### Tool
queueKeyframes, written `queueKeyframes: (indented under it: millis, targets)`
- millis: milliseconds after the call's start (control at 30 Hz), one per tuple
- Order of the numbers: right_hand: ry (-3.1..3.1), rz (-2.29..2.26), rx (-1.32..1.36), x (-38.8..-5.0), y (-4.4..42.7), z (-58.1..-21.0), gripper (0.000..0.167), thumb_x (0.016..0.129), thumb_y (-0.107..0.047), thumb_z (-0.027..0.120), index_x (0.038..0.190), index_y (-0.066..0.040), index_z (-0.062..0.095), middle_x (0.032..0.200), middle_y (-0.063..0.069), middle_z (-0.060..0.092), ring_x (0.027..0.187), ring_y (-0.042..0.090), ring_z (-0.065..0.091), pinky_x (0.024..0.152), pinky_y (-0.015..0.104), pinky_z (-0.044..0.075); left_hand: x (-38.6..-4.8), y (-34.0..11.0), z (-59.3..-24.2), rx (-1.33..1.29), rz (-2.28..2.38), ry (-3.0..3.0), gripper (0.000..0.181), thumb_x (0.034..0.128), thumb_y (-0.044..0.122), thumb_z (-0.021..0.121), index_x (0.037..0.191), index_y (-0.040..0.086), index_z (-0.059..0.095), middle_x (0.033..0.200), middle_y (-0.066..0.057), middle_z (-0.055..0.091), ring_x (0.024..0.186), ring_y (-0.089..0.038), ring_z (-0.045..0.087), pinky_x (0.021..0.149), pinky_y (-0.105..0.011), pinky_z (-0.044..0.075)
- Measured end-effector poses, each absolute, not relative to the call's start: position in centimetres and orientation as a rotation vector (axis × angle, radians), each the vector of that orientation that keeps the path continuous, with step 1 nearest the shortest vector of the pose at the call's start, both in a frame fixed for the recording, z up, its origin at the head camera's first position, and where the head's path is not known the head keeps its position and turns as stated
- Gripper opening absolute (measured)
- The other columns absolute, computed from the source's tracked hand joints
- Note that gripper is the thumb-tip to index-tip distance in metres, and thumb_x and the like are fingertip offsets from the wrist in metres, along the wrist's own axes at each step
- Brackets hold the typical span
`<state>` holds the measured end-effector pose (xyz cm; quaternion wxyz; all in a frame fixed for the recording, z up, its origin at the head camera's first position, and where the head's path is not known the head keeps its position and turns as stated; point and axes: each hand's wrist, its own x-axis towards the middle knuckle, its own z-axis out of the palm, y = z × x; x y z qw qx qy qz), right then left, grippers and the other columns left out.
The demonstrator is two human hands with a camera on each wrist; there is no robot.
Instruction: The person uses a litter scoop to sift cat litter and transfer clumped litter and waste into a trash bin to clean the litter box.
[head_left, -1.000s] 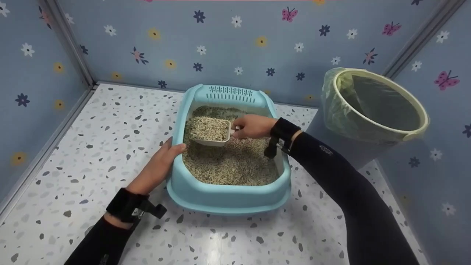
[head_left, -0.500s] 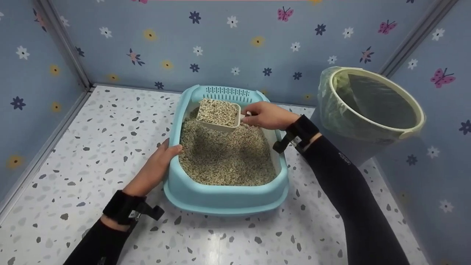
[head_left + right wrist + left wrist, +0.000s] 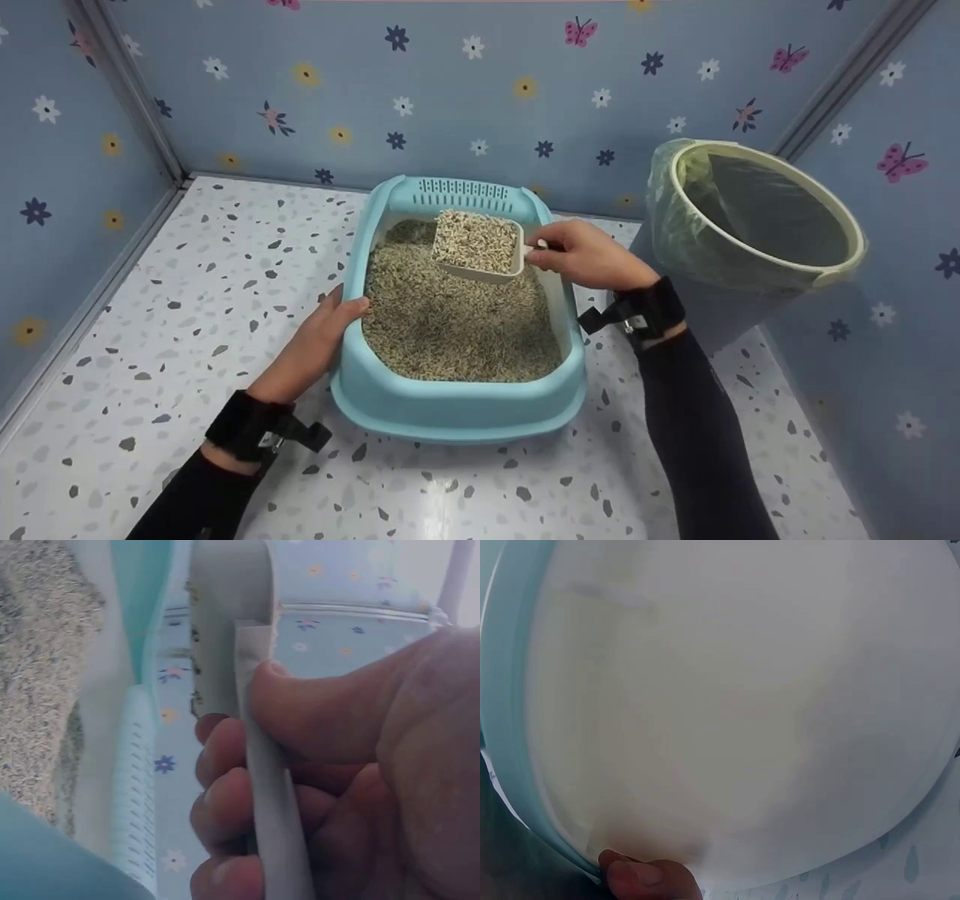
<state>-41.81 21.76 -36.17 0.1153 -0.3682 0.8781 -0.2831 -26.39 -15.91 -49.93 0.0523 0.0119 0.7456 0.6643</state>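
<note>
A light-blue litter box stands on the floor, filled with beige-grey pellet litter. My right hand grips the handle of a pale litter scoop. The scoop is heaped with pellets and hangs over the box's right rear part. In the right wrist view the thumb and curled fingers wrap the scoop handle. My left hand holds the box's left rim, thumb on top; its other fingers are mostly hidden. One digit's tip shows against the pale box wall in the left wrist view.
To the right of the box stands a tall bin lined with a yellowish plastic bag. Flower-patterned blue panels enclose the back and both sides. The floor is speckled white.
The heaped scoop has risen out of the litter and moved right with my right hand, then come slightly nearer. My left hand keeps its hold on the rim.
</note>
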Motion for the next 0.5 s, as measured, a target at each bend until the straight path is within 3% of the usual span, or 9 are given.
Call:
queueKeyframes:
  millis: [500]
  targets:
    - [2.676, -0.919, -1.065, -38.3, 25.4, -37.3, 0.011, 0.111, -0.023, 0.073, 0.109, -0.015, 0.080, 0.079, -0.004, 0.058, 0.072, 0.019, 0.053, 0.069, 0.035, 0.044, -26.1, -16.0, -49.8, 0.019, 1.996, 2.305, 0.085, 0.1154, 0.055, 0.050, 0.181, 0.015, 0.013, 0.169, -0.026, 0.037, 0.144, -0.041, 0.053, 0.125, -0.056, 0.032]
